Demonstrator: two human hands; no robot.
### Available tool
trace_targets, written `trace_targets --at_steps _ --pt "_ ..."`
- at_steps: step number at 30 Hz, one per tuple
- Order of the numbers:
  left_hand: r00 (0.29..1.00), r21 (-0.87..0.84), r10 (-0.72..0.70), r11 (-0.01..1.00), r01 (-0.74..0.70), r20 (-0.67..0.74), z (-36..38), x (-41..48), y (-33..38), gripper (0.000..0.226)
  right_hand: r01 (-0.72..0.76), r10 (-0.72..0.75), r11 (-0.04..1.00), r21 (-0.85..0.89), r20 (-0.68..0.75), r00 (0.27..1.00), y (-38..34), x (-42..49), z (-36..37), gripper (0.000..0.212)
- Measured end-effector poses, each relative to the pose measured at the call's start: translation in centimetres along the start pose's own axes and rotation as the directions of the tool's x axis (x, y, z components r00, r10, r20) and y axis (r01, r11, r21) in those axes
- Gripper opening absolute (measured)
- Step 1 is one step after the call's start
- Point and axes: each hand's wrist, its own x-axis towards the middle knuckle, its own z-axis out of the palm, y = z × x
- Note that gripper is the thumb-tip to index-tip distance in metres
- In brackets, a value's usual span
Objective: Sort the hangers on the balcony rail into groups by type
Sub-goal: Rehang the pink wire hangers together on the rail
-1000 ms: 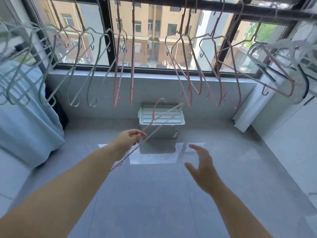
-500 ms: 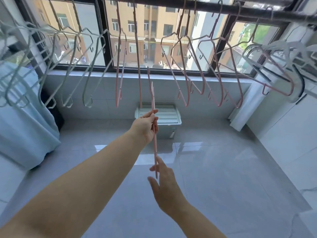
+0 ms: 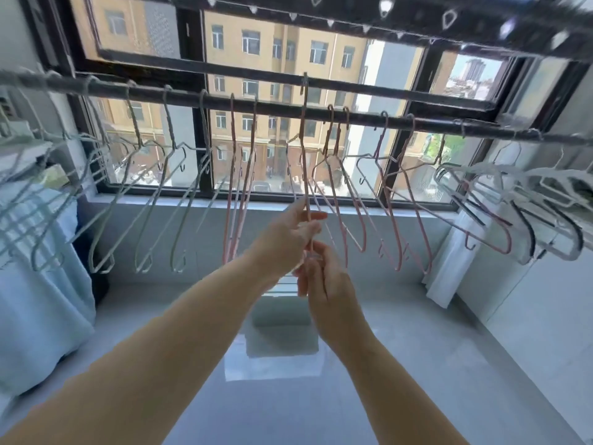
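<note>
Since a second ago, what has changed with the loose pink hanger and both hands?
The left hand has lifted the pink hanger from low over the floor, turned it upright and raised its hook just above the rail, among the pink ones. The right hand, open and apart before, now appears to hold its lower end. The other hangers on the rail stayed put.

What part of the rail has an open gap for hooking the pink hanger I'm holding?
The widest bare stretch of rail lies between the two edge-on pink hangers on its left and the pink pair on its right, just where the held hanger stands. The left is crowded with grey-green hangers; white hangers bunch at far right.
</note>
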Motion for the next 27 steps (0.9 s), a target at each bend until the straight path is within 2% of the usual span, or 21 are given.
trace_targets --at_steps 4,7,10,12,15,17,18,20,22,23,25,27 --pt "0.998 -0.057 0.034 0.998 -0.037 -0.053 -1.2 1.9 1.8 0.017 -0.004 0.004 1.000 0.006 -0.041 0.999 -0.2 4.2 1.0 0.023" --pt "0.995 -0.014 0.005 1.000 -0.006 -0.104 -1.7 2.9 1.5 0.023 -0.051 0.051 0.999 0.000 -0.031 0.998 0.2 5.5 1.8 0.033" --pt "0.988 -0.032 -0.032 0.999 0.028 -0.152 -1.8 3.0 0.5 0.037 -0.106 0.105 0.994 0.017 0.047 0.993 0.6 5.2 2.0 0.025" --pt "0.983 -0.070 -0.052 0.997 0.040 -0.176 -2.0 2.9 -0.3 0.040 -0.075 0.079 0.995 -0.072 0.047 0.996 0.7 4.6 1.8 0.023" --pt "0.975 -0.074 -0.060 0.996 0.045 -0.214 -1.9 2.8 -1.3 0.047 -0.048 -0.017 0.942 -0.333 -0.189 0.982 0.7 4.3 0.1 0.027" --pt "0.965 0.042 -0.033 0.998 0.046 -0.259 -1.5 2.6 -1.8 0.056 -0.043 -0.067 0.875 -0.483 -0.208 0.976 0.8 4.6 -1.2 0.040" --pt "0.954 0.175 0.008 0.983 0.046 -0.299 -1.3 2.5 -2.1 0.061 -0.063 -0.033 0.843 -0.534 -0.169 0.985 1.3 4.9 -1.5 0.046" --pt "0.920 0.426 0.198 0.904 -0.038 -0.337 -0.3 1.8 -2.2 0.069 -0.128 0.091 0.766 -0.630 -0.092 0.992 2.5 5.4 -1.4 0.057" --pt "0.890 0.495 0.364 0.847 -0.193 -0.276 1.1 1.0 -1.9 0.068 -0.189 0.184 0.715 -0.673 -0.080 0.980 4.1 5.7 -0.8 0.061" --pt "0.894 0.475 0.380 0.848 -0.233 -0.239 1.8 1.0 -1.7 0.065 -0.200 0.205 0.705 -0.681 -0.075 0.976 4.9 5.9 -0.7 0.060" --pt "0.939 0.406 0.294 0.891 -0.202 -0.180 3.1 1.2 -1.3 0.061 -0.195 0.242 0.696 -0.691 -0.030 0.970 5.9 6.2 -0.2 0.060" --pt "0.979 0.349 0.143 0.933 -0.084 -0.146 3.7 2.0 -1.2 0.058 -0.213 0.295 0.735 -0.644 0.021 0.955 6.2 6.4 -0.1 0.060"
